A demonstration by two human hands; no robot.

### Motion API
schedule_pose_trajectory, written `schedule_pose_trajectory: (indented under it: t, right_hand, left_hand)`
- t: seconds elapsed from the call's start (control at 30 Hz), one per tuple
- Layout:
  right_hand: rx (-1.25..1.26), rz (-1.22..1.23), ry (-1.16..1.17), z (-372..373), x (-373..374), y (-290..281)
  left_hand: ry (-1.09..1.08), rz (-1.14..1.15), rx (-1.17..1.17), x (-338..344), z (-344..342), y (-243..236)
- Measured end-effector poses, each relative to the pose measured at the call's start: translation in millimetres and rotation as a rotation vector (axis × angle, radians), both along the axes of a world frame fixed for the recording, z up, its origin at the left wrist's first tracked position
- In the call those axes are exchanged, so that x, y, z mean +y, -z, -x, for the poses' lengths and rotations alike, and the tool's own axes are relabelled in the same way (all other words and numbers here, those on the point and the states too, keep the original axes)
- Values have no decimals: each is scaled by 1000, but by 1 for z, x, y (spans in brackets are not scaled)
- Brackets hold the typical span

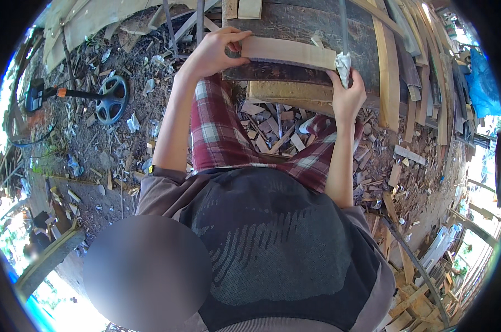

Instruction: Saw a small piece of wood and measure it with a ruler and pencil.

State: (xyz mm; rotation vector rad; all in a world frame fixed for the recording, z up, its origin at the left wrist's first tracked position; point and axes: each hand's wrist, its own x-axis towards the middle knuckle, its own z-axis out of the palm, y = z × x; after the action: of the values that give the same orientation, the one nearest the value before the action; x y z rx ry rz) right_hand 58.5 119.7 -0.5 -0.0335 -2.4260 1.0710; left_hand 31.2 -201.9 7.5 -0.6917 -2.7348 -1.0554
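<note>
A pale, flat wooden board (289, 52) lies crosswise before me, over a dark, worn wooden bench top (295, 25). My left hand (214, 52) is closed on the board's left end, its fingers curled at the edge. At the right end my right hand (350, 94) grips the corner, thumb against the board's near edge. Right by those fingers is a crumpled white wrapping (343, 67), at the lower end of a thin grey rod (343, 25); whether the hand also holds it I cannot tell. A small pale scrap (317, 41) sits behind the board.
Long planks (386, 72) lean along the bench's right side. Under the bench top is a thick yellowish timber (289, 94). Offcuts (272, 130) litter the ground around my legs. A metal detector (112, 99) lies on the left, and a blue plastic sheet (483, 83) hangs far right.
</note>
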Motion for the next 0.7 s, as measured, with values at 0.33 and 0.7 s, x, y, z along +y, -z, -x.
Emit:
schedule_pose_trajectory:
  t: [0.33,0.7]
  right_hand:
    - [-38,79,11,3,1,-1]
    - [-12,144,54,-7,27,4]
  left_hand:
    - [-16,1,10,-16,-3,0]
    - [-110,172,102,1,-1,-16]
